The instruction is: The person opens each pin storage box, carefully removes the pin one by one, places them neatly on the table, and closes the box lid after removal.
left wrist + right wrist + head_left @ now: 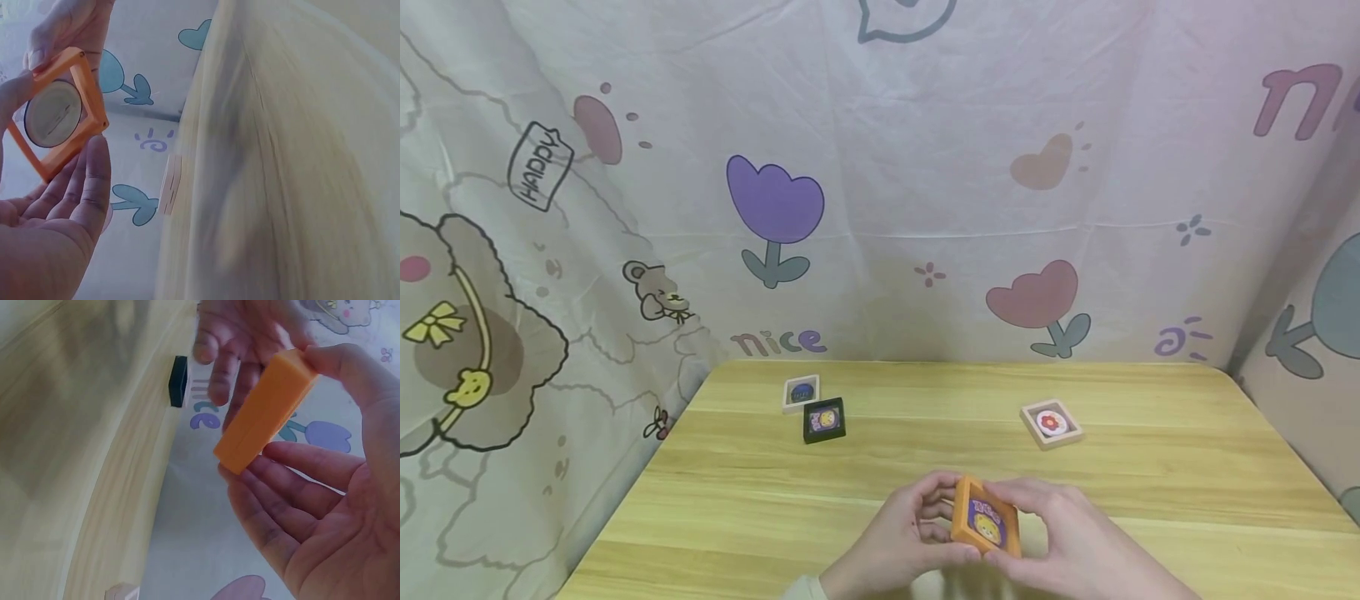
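Note:
Both hands hold an orange square display frame (962, 515) tilted above the near part of the table. Inside it sits a round badge (987, 530) with a yellow-haired cartoon character on purple; the left wrist view shows its plain back with a pin. My left hand (901, 535) pinches the frame's left lower side, thumb at the front corner and fingers behind. My right hand (1071, 533) grips the right side between thumb below and fingers at the top edge. In the right wrist view, the frame's thick orange side (265, 415) faces the camera.
On the table's far left, a black frame (825, 436) with a cartoon badge stands against a white frame (787, 397) with a dark blue badge. A pale pink frame (1062, 442) with a red flower badge lies right. Printed cloth (910, 167) hangs behind the wood-grain table (715, 500).

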`<state>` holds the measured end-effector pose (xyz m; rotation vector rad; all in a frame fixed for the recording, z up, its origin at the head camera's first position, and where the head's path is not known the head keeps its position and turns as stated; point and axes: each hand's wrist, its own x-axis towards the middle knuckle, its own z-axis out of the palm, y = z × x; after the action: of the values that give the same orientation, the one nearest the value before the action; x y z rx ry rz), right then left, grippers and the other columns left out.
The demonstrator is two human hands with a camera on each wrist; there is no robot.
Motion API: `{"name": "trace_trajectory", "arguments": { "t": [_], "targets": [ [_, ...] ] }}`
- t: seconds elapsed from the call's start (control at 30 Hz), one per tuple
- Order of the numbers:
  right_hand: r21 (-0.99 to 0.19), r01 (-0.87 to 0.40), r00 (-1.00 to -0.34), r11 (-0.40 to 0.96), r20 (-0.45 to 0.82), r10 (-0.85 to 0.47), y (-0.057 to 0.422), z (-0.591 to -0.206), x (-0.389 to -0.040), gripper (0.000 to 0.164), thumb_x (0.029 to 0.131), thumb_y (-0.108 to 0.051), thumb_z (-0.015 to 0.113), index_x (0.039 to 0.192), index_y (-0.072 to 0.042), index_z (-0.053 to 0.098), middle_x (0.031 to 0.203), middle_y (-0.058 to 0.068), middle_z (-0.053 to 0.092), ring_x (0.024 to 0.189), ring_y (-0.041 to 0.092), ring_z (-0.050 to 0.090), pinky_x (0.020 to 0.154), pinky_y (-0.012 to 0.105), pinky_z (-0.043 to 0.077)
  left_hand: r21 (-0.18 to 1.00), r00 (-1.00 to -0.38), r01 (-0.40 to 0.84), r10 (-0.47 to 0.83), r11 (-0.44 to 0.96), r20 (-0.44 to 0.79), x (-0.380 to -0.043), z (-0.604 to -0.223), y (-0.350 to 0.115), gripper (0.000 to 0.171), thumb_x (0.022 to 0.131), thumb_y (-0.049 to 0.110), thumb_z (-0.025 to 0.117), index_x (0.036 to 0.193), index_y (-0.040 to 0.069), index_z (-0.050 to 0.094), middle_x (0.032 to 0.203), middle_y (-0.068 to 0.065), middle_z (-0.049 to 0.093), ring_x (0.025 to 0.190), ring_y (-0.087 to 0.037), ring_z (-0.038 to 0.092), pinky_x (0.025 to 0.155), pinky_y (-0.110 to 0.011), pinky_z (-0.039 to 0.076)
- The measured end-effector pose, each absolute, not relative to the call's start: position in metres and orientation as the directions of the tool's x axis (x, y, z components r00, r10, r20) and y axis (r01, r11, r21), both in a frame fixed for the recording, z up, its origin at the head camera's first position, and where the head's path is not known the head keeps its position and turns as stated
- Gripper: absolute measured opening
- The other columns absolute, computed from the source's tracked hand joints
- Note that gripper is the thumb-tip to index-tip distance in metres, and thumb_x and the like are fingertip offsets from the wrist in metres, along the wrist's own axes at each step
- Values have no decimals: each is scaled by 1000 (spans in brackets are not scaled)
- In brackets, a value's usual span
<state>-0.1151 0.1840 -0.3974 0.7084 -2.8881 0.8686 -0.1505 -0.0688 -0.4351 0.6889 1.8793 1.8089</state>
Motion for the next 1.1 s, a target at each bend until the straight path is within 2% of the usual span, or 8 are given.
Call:
{"name": "trace_trajectory", "arguments": {
  "t": [0.13,0.27,0.37,0.5,0.63,0.77,0.97,1.1],
  "targets": [
    [-489,-450,-892,747,207,-401,184,-398,-114,65,87,-71,78,136,-29,74,134,-14,74,121,13,73,96,41,66,1000,-796,25,604,-9,25,-149,-436,-68,58,91,17,88,142,14,60,130,0,71,110,-14,72,93,-24,64],
    [-455,-493,-869,742,311,-386,183,-401,-112,58,84,-63,86,131,-29,77,127,-16,76,114,8,74,91,35,66,999,-811,0,585,-40,24,-147,-436,-66,58,90,15,88,140,11,59,129,-3,72,110,-15,72,93,-23,64],
    [-399,-538,-830,742,401,-387,181,-402,-111,56,79,-52,92,128,-28,78,124,-16,77,110,7,74,87,34,67,998,-816,-11,578,-64,28,-145,-435,-65,58,90,14,87,140,10,58,129,-4,72,110,-16,73,94,-25,64],
    [-339,-564,-798,753,458,-392,177,-402,-111,58,70,-41,95,125,-28,78,122,-17,75,107,7,73,84,32,66,995,-820,-35,573,-88,22,-144,-434,-62,58,90,11,87,139,8,57,127,-4,72,110,-16,73,94,-25,64],
    [-349,-545,-818,763,422,-392,175,-399,-111,57,69,-39,94,122,-31,78,120,-23,72,106,2,71,84,30,65,994,-820,-57,572,-91,6,-143,-434,-61,55,88,9,87,135,8,58,124,-3,72,109,-16,72,92,-24,64],
    [-357,-525,-840,773,362,-404,176,-397,-111,54,70,-41,92,122,-32,78,120,-22,72,106,1,69,86,32,65,995,-806,-60,592,-80,-1,-142,-435,-61,52,88,11,87,134,9,61,121,0,73,108,-14,72,92,-23,64],
    [-388,-488,-873,782,235,-428,178,-394,-113,54,76,-47,89,127,-36,76,125,-22,70,111,4,68,91,36,65,996,-801,-56,598,-74,-1,-143,-437,-61,48,88,12,88,131,9,66,115,2,76,104,-12,74,93,-25,65],
    [-381,-512,-859,770,193,-475,178,-390,-115,50,80,-48,85,128,-39,74,123,-25,69,108,1,67,89,35,64,995,-813,-62,583,-74,-7,-143,-438,-61,45,85,10,89,125,7,69,111,1,78,100,-13,76,91,-25,65]
  ]
}}
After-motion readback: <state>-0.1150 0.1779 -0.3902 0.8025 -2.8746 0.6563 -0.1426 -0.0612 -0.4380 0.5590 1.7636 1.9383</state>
